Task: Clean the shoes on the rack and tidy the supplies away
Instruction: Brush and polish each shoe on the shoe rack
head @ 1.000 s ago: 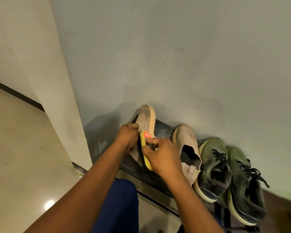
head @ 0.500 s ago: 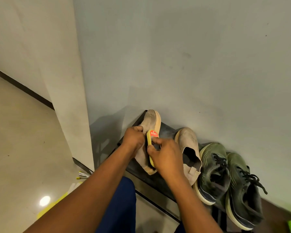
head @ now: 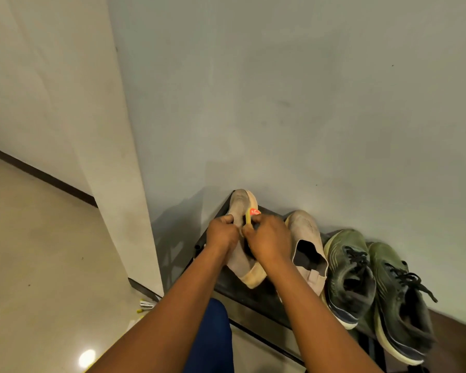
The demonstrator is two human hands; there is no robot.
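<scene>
Shoes: four on the rack (head: 253, 297), two beige, two green. Your left hand (head: 222, 235) grips one beige shoe (head: 242, 203); your right hand (head: 269, 238) pinches a yellow brush (head: 248, 218), label unreadable.

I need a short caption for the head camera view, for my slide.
Left hand holds a beige shoe while the right hand works a yellow brush on it.
</scene>
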